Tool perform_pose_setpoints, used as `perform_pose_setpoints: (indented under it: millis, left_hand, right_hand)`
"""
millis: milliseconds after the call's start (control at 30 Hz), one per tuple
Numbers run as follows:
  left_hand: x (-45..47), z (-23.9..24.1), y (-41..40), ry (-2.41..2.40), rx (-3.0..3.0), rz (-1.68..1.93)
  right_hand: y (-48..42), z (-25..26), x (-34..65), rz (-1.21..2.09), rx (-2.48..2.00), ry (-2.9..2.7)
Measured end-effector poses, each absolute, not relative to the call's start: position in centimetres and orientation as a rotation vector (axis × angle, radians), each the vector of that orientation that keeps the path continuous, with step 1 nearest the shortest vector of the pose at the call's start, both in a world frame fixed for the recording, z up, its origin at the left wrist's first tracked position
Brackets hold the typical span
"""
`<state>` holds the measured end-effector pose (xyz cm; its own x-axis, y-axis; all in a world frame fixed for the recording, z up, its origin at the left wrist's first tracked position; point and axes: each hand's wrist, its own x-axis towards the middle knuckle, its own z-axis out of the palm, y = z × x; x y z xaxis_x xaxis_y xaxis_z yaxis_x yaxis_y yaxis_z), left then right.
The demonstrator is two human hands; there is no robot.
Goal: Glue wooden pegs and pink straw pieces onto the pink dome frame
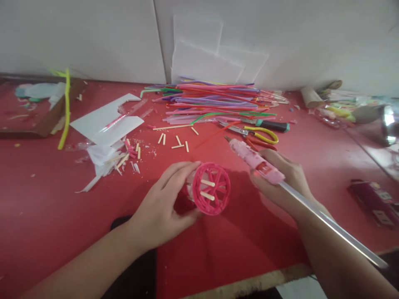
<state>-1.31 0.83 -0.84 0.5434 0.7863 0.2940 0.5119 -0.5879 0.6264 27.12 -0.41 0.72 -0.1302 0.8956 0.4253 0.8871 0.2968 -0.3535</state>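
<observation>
My left hand (pixel 168 199) is wrapped round a small pink wheel-like craft piece (pixel 221 203), its spoked round face turned toward me. Two pale short sticks (pixel 208 195) poke out from between its spokes. In my right hand (pixel 285 182) is a pink glue gun (pixel 249 158), its dark nozzle pointing up and left, with a long glue stick (pixel 333 224) running out of its back. The nozzle is apart from the pink piece. Several cut sticks (pixel 177 141) lie on the red table beyond my hands.
Scissors or pliers with yellow and red handles (pixel 264 135) lie beyond the glue gun. Behind them is a pile of coloured pipe cleaners (pixel 215 99). White card (pixel 106 120) and scraps sit to the left, a purple box (pixel 374 201) at the right. A dark object (pixel 137 265) lies under my left forearm.
</observation>
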Motion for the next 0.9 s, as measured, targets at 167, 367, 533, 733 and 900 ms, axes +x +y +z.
perform_pose_setpoints:
  millis: [167, 367, 533, 733, 900]
  left_hand:
    - [-1.6, -1.1, 0.9, 1.023, 2.275, 0.691]
    - [-1.5, -0.9, 1.2, 1.06, 2.248, 0.671]
    - [-1.2, -1.0, 1.2, 1.093, 2.198, 0.61]
    - [-1.3, -1.5, 1.1, 1.102, 2.175, 0.559]
    - [-1.4, -1.3, 1.0, 1.084, 2.171, 0.553]
  right_hand:
    - [0.5, -0.8, 29.0, 0.123, -1.72, -2.311]
    - [1.0, 0.7, 28.9, 0.193, -1.551, -2.3]
    - [4.2, 4.4, 25.6, 0.24, -1.438, -2.291]
    - [13.5, 4.0, 20.6, 0.304, -1.838, -2.416]
    - [17.4, 1.9, 17.5, 0.371, -1.871, -2.488]
